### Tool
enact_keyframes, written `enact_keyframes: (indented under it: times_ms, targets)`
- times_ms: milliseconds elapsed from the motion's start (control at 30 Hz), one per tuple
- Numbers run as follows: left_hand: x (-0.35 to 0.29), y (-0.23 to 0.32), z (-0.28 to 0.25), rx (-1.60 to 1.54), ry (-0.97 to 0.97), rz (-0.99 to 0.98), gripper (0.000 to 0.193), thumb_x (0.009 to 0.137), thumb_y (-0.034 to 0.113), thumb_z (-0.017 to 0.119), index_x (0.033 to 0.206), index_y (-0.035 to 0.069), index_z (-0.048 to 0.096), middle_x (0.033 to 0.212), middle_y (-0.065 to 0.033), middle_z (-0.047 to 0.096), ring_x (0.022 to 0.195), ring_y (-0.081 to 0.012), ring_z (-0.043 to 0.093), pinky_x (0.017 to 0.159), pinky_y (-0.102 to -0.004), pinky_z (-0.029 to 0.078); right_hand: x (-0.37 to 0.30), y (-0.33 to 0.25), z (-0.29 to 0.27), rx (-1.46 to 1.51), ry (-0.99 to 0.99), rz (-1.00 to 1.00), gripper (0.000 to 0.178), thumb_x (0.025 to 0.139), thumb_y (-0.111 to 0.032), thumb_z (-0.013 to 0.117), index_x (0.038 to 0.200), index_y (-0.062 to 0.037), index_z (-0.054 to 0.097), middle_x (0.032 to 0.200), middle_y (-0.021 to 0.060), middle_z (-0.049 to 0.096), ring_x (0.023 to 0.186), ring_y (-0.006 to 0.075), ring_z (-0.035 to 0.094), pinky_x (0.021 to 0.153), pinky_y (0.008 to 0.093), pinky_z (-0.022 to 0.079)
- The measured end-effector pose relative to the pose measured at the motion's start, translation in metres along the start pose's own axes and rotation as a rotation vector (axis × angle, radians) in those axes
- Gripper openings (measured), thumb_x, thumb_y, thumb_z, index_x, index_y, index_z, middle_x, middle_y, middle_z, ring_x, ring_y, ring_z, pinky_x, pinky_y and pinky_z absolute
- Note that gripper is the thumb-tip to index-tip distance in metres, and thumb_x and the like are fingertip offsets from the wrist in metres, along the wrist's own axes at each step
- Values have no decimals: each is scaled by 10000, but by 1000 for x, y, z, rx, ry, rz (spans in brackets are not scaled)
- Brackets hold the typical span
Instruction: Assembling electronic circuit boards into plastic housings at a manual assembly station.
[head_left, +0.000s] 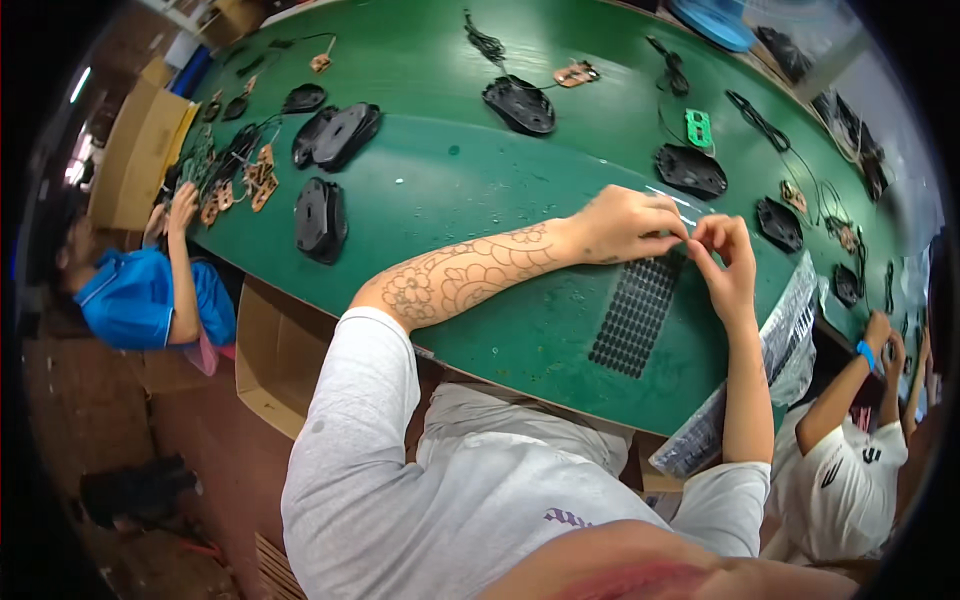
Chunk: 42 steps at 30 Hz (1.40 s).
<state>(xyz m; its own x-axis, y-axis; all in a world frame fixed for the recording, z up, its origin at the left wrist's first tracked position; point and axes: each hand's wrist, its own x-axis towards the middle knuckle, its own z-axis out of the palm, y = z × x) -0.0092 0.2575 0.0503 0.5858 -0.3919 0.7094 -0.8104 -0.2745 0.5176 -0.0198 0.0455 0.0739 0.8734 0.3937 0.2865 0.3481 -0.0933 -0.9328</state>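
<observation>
A clear sheet carrying rows of small black oval pads (636,315) lies on the green table in front of me. Over its far end, my left hand (630,225) and my right hand (728,265) come together. Thumb and forefinger are pinched on each, and the fingertips almost touch. Whatever sits between them is too small to make out. Just beyond the hands rests a black computer mouse shell (690,172), with a green circuit board (698,128) behind it. Another black mouse shell (780,224) lies to the right of my right hand.
More mouse shells (320,220) stand at the left, near a pile of cables and brown circuit boards (264,180). A plastic bag (745,390) hangs along the table edge by my right forearm. Co-workers sit left, in a blue shirt (135,300), and right, in white (845,490).
</observation>
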Motion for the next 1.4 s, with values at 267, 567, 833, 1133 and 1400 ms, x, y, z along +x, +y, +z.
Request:
enact_keyframes:
  times_ms: [267,567,833,1133,1400]
  targets:
    - [-3,3,-6,-95,-12,-222,183,790,61,690,971,72,719,890,-6,681,629,-124,570,555,-248,453,1,-4,5,-381,-3,-181,277,799,81,638,845,-59,403,930,75,606,725,141,498,689,242,451]
    - [62,-94,-202,356,363,-657,451,853,283,581,1210,9,619,1075,-130,702,783,-221,662,686,-330,529,4,-1,9,-111,95,-5,285,797,68,644,830,-65,395,925,75,612,691,131,484,662,242,451]
    - [-70,-253,-386,1328,-128,-1381,656,861,584,458,1144,32,671,1158,-188,653,1060,-350,606,877,-492,496,6,7,13,-118,117,27,310,804,54,648,827,-81,370,918,78,610,651,119,492,624,227,446]
    - [-39,-225,-356,1094,-383,-1260,587,834,480,466,1066,-6,699,1100,-199,690,1018,-378,649,881,-429,505,9,7,10,-91,110,41,321,805,48,649,824,-89,359,917,78,617,631,112,497,602,224,448]
    - [-31,-173,-334,779,-244,-1024,489,773,373,726,1139,51,690,993,-173,715,865,-241,662,759,-327,517,11,4,13,-73,131,6,307,790,38,658,810,-81,376,889,61,631,639,111,477,606,229,434]
